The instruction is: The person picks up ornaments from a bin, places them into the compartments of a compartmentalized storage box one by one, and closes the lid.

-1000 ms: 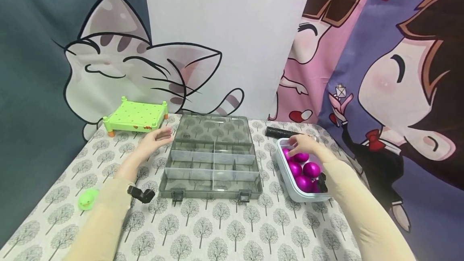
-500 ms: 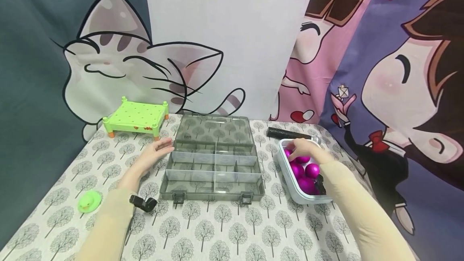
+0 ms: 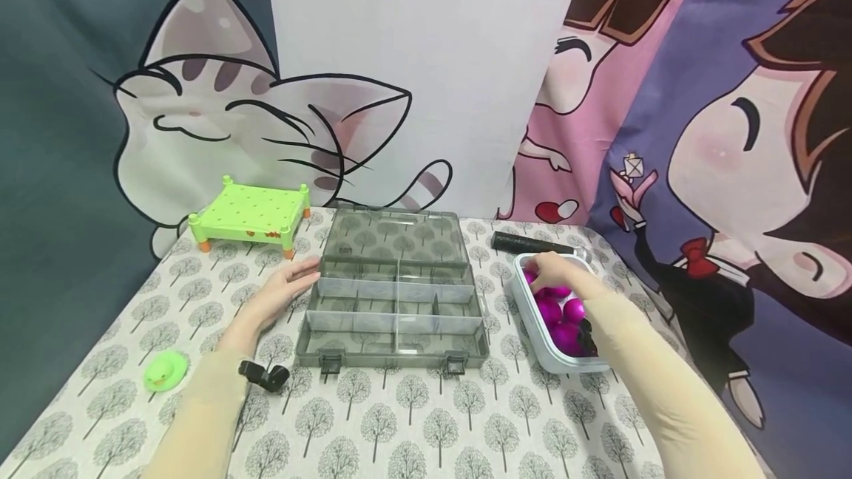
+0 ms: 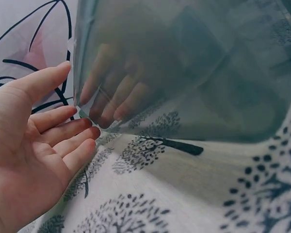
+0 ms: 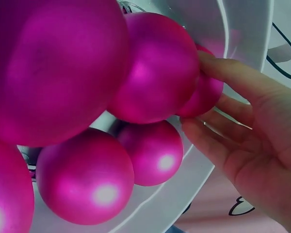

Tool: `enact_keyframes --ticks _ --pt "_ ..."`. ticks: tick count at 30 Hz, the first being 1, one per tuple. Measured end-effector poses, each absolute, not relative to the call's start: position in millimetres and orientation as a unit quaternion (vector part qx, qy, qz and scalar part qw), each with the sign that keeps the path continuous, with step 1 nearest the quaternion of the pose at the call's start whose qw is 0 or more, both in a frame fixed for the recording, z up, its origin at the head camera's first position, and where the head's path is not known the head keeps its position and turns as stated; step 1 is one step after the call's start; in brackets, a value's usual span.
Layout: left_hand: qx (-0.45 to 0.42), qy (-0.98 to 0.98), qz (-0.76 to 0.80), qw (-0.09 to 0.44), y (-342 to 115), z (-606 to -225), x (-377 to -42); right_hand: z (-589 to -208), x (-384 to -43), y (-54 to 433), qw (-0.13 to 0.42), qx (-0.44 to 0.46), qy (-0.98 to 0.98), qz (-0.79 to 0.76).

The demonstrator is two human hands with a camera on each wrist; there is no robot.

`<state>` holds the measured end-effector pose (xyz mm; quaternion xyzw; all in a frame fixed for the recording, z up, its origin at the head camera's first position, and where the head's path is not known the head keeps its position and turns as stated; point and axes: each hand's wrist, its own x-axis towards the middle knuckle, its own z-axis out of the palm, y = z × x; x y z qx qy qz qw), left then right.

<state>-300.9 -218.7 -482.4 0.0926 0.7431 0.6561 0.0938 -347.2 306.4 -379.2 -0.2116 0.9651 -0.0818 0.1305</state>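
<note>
Cartoon drapes (image 3: 213, 109) back the tree-print cloth (image 3: 393, 420), right grip (image 5: 262, 138) pinching a magenta ball (image 5: 207, 94), left grip (image 4: 43, 145) loose.

Left grip (image 4: 36, 162), fingers (image 4: 70, 132) relaxed, beside translucent grey box (image 4: 199, 82); tree-print cloth (image 4: 194, 184) below.

rear magenta ball (image 5: 212, 90) partly behind another ball (image 5: 157, 68) and right fingers (image 5: 235, 76)

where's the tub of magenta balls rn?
Head view: the tub stands on the right of the table, right of the gray divided case and just nearer than the black rod, with the right hand reaching into it.
</note>
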Motion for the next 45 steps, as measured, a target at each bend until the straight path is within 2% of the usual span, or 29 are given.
enact_keyframes --ticks 9,16,21,26,30,45 --pt "0.091 0.731 0.669 0.097 -221 -486 -301 -365 -345 316 0.105 -0.208 0.965 -0.117" --pt "0.101 0.729 0.67 0.101 -222 -486 -301 -348 -343 325 0.024 -0.204 0.968 -0.146" --pt "0.108 0.72 0.679 0.099 -222 -488 -303 -336 -345 314 -0.012 -0.189 0.956 -0.222" --pt "0.113 0.714 0.684 0.101 -223 -489 -303 -329 -353 278 -0.031 -0.197 0.937 -0.285" --pt "0.114 0.712 0.685 0.104 -224 -492 -304 -326 -358 237 -0.025 -0.208 0.927 -0.311" --pt "0.116 0.699 0.698 0.106 -226 -493 -302 -338 -363 94 0.047 -0.276 0.878 -0.387"
